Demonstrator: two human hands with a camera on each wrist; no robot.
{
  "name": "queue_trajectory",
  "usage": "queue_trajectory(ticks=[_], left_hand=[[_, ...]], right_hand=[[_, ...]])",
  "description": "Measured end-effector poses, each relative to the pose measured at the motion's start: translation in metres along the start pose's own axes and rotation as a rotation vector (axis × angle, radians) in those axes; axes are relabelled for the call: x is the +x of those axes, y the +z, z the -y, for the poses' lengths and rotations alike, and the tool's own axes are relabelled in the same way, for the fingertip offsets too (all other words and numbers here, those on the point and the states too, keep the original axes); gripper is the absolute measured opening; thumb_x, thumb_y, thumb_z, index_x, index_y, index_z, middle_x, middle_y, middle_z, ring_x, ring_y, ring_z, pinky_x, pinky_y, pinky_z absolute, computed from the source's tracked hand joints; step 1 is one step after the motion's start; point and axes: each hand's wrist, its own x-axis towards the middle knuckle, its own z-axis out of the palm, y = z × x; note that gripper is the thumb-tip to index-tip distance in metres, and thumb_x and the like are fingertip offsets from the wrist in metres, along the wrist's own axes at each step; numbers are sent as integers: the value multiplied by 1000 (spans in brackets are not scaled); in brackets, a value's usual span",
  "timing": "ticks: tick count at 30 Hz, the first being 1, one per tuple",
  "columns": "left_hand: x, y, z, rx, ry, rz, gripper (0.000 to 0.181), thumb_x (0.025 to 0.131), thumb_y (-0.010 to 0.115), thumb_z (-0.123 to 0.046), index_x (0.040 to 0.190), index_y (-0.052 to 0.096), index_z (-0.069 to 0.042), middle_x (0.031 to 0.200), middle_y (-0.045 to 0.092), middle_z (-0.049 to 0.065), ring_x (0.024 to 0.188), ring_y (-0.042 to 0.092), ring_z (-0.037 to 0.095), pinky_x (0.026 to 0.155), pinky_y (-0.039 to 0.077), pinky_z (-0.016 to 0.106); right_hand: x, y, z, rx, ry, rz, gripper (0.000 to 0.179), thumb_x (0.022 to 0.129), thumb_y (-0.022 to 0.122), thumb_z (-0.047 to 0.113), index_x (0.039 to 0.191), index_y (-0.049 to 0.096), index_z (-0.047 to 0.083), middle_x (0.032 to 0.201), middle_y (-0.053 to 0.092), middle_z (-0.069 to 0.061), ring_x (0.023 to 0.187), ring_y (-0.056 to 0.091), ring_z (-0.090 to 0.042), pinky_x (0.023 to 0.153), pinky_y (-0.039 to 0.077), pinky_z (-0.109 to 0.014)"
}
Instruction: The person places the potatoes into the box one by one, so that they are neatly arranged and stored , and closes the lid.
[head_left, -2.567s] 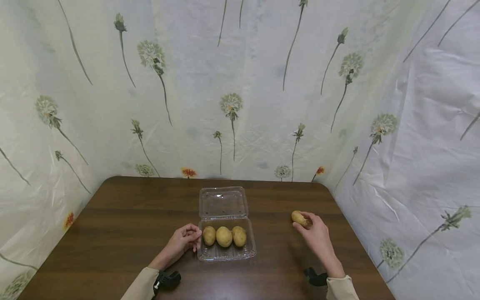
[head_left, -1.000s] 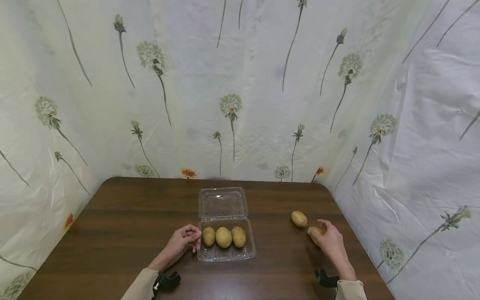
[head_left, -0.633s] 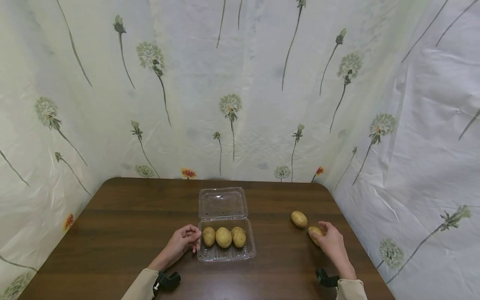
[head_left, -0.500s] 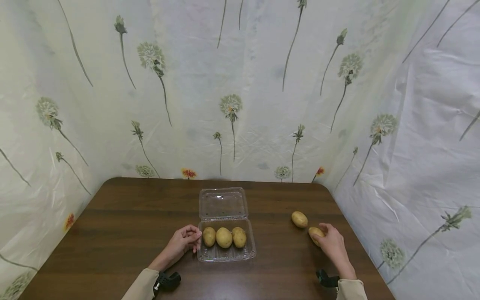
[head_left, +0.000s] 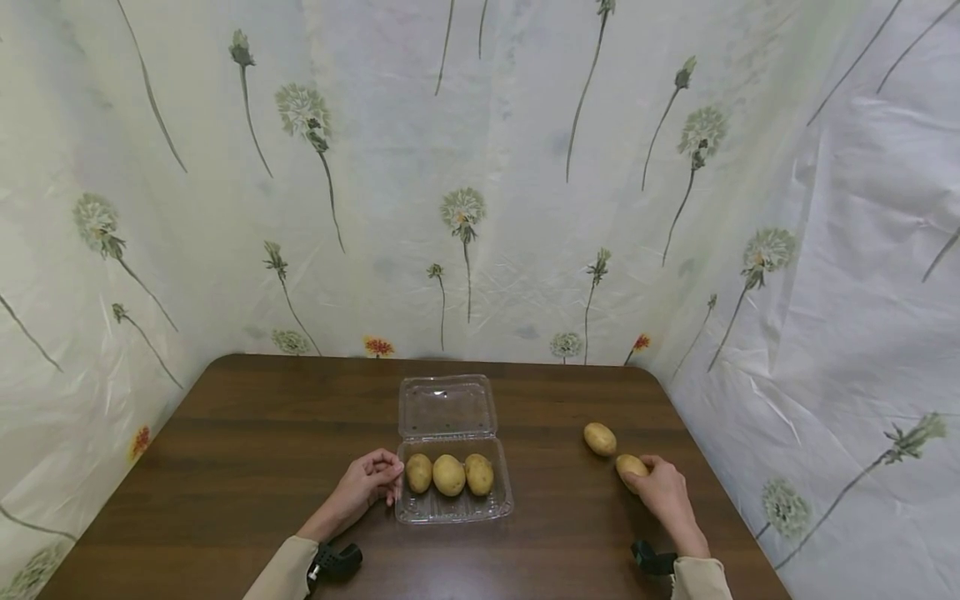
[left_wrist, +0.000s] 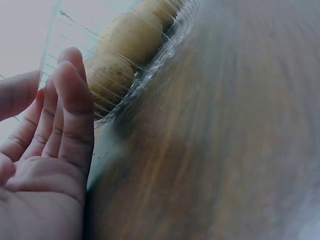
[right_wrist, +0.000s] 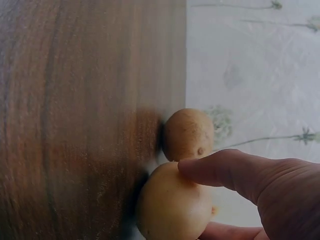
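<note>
A clear plastic clamshell container (head_left: 454, 510) stands with its lid laid back, and three potatoes (head_left: 448, 476) sit in a row in its base. At its left edge my left hand (head_left: 369, 481) pinches the rim between thumb and fingers; in the left wrist view the thumb (left_wrist: 19, 94) and fingertips meet the thin plastic edge. To the right, my right hand (head_left: 667, 492) grips a potato (head_left: 631, 472) on the table, the thumb across its side in the right wrist view. Just beyond it lies another potato (head_left: 600, 439), untouched by the hand.
The brown wooden table (head_left: 300, 417) has rounded far corners. A floral cloth (head_left: 525, 208) hangs behind it and along both sides. The raised lid (head_left: 447, 406) reaches back toward the table's far edge.
My right hand has left the farther potato and shifted right and nearer to the other one. Its fingers have since come down closer around that potato. The left hand and container stay put.
</note>
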Motion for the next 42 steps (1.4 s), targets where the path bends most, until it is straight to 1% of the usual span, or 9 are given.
queue_trajectory(ticks=[5,9,13,17,22,28,32,36,42], left_hand=[[0,0,0,6,3,-2,29,100,51,-9,107,41,17,80,62,1,65,61,10,56,50,22],[-1,0,-1,5,4,-5,30,100,52,-10,108,41,17,80,62,1,65,61,10,56,50,22],[-1,1,-1,10,13,7,29,100,50,-10,108,41,17,80,62,0,66,61,9,56,51,22],[-1,0,-1,5,-1,1,28,100,51,-10,108,42,15,80,62,0,65,61,10,56,51,22],[0,0,1,1,-4,-4,27,100,51,-10,107,43,15,80,62,1,65,61,10,56,51,22],[0,-1,1,-12,-6,0,19,100,51,-10,105,47,8,81,62,0,65,61,10,56,51,22],[0,-2,1,-23,-7,-2,20,100,51,-9,105,46,10,80,62,1,65,61,10,56,51,22],[0,-1,1,-23,-5,-3,22,100,50,-9,106,45,12,80,62,0,64,61,10,55,51,22],[-1,0,0,-26,-15,-10,15,100,51,-9,104,49,5,80,62,1,65,61,10,56,51,22]], right_hand=[[1,2,-2,-7,21,0,57,86,68,27,120,54,-16,118,58,-36,96,60,-44,74,50,-48],[0,3,-3,-2,20,-24,56,84,68,27,119,56,-15,116,60,-35,94,61,-43,73,49,-48],[-1,4,-3,0,21,-33,55,85,69,29,118,57,-14,115,61,-34,93,62,-42,72,49,-46],[-2,4,-3,4,28,-41,55,84,69,30,117,59,-13,113,62,-32,91,62,-39,69,49,-43],[-2,4,-1,6,37,-53,57,84,69,32,118,58,-12,114,62,-32,93,61,-41,72,49,-45],[-3,3,4,1,41,-52,59,86,67,35,121,57,-12,116,61,-33,98,60,-45,76,49,-50],[-4,3,8,-1,39,-50,61,86,68,36,121,57,-12,116,61,-33,98,60,-44,75,49,-49],[-7,2,13,6,29,-52,59,85,69,35,121,58,-11,113,63,-31,92,62,-39,69,50,-44],[-9,2,23,33,4,-63,55,84,70,33,119,60,-9,109,65,-28,84,63,-31,62,48,-34]])
